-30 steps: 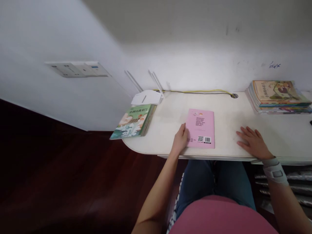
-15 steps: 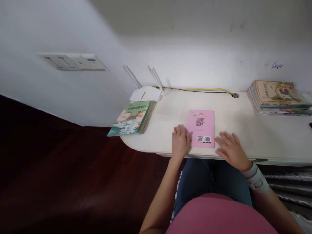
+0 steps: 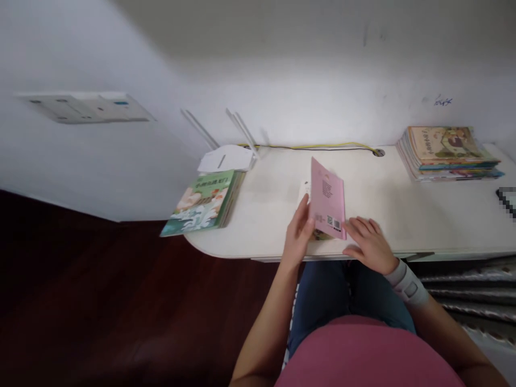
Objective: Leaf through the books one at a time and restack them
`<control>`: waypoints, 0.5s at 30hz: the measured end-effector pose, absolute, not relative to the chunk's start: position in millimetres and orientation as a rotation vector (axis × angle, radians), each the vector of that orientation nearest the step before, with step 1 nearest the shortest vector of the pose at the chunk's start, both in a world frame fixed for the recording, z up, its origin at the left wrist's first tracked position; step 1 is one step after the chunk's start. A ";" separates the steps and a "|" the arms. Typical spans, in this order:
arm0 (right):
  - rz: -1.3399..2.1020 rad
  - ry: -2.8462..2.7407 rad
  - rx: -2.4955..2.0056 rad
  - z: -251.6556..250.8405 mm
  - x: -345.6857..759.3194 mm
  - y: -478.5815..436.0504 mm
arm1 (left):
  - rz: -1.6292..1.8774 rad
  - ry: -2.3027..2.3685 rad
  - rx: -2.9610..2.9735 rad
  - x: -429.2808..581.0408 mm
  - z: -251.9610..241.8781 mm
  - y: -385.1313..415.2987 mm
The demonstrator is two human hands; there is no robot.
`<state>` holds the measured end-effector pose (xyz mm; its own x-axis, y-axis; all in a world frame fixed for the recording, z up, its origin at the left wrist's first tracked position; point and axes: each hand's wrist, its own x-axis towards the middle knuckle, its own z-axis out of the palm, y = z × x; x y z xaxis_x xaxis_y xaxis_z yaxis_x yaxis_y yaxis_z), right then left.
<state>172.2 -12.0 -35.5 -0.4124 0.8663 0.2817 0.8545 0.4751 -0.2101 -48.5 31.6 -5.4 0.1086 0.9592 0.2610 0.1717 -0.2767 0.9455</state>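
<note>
The pink book [image 3: 327,201] lies in front of me with its back cover raised at a slant, and an inner page shows beneath it on the left. At the cover's lifted left edge, my left hand [image 3: 296,234] holds it with thumb and fingers. My right hand [image 3: 371,244] rests flat by the lower right side of the book, fingers stretched out, fingertips at its edge. A wide grey band [image 3: 407,282] wraps my right wrist.
On the white desk [image 3: 266,215], a stack of books with a green cover [image 3: 205,201] overhangs the left edge. Behind it stands a white router [image 3: 226,159] with cables along the wall. Another book stack [image 3: 449,150] is at the back right. A dark-edged object [image 3: 502,201] lies far right.
My left hand has lifted the left side of the pink book's cover from the flat, closed position. My right hand has come in to the book's right edge. The view has shifted slightly right.
</note>
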 end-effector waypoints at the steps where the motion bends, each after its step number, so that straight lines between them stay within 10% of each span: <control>1: 0.081 -2.296 -1.436 -36.7 177.8 -11.5 | 1.178 1.027 1.706 -36.4 2.1 29.9; 8: -0.114 -2.012 -1.803 -48.3 240.2 -22.8 | 0.442 1.092 2.508 56.1 2.2 32.1; 15: -0.216 -2.211 -1.894 -46.9 243.9 -33.4 | 0.431 1.264 2.667 70.1 -29.6 34.9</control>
<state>243.9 -33.4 -46.9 -0.1442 0.9544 0.2615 0.9869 0.1580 -0.0324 70.1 34.9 -29.6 0.6014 0.7761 0.1897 0.7304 -0.6303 0.2630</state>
